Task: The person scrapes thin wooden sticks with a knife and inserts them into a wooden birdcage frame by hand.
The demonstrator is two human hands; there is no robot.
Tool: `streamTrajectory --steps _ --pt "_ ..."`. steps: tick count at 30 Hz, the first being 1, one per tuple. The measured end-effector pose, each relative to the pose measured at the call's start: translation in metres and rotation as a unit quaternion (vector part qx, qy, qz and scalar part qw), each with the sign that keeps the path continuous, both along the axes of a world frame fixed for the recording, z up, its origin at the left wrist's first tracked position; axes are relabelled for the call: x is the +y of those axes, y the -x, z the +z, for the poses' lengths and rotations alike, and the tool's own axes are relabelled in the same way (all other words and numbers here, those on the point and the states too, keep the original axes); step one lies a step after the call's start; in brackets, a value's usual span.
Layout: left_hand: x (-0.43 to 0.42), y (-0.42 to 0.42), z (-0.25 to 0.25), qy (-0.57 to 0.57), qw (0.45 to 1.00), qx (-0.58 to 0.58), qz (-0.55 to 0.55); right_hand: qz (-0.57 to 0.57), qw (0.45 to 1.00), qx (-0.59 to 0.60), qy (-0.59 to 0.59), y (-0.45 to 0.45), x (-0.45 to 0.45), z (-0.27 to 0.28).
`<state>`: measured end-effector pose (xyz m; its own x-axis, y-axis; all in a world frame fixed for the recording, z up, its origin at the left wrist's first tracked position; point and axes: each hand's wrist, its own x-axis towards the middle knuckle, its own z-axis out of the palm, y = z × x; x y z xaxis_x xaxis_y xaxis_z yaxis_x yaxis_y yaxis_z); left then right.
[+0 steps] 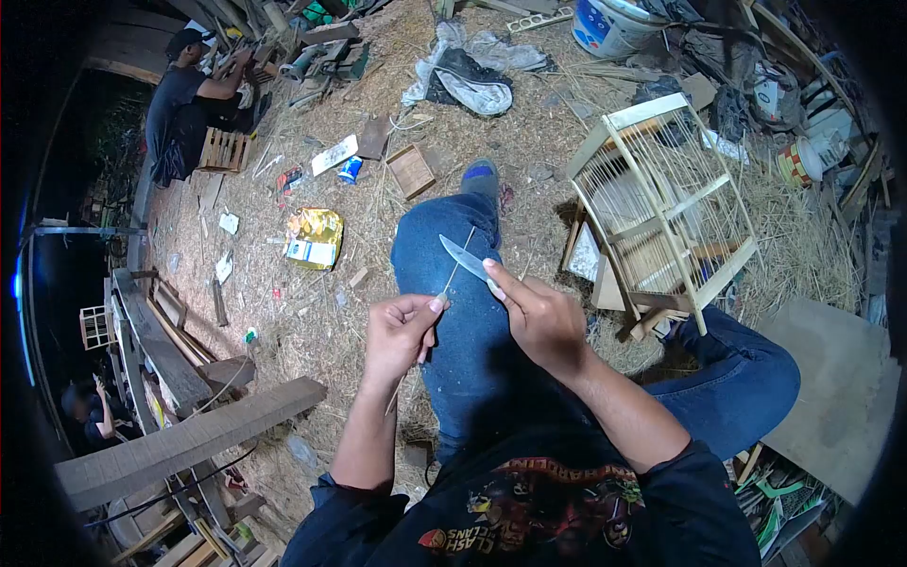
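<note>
Two bare hands are out past a dark printed T-shirt, both closed up, working over a leg in jeans. Left hand has a thin stick pinched between thumb and fingers, pointing up and away over the knee. Right hand is wrapped around a knife, index finger along it, blade crossing the stick; can't tell how deep it bites, if at all. Off to the right, near the other bent leg, a wooden cage sits tilted. Further out on the littered ground: a shiny yellow bag, a small wooden tray, then a crumpled cloth. Way back left, another person sits low.
</note>
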<state>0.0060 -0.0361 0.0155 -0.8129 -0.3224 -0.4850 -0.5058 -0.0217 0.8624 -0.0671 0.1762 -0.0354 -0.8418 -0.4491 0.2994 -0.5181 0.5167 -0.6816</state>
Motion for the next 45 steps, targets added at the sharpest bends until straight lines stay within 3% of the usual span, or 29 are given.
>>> streamTrajectory --steps 14,21,45 --pt "0.001 0.001 -0.002 0.017 1.000 0.002 -0.004 0.004 0.999 0.007 -0.033 -0.022 0.002 0.013" --pt "0.004 0.001 -0.001 0.029 1.000 -0.002 0.004 -0.018 1.000 -0.015 0.020 0.003 0.004 0.013" --pt "-0.001 -0.002 -0.006 0.038 0.999 0.007 0.000 0.009 0.999 0.002 -0.049 -0.028 0.005 0.013"
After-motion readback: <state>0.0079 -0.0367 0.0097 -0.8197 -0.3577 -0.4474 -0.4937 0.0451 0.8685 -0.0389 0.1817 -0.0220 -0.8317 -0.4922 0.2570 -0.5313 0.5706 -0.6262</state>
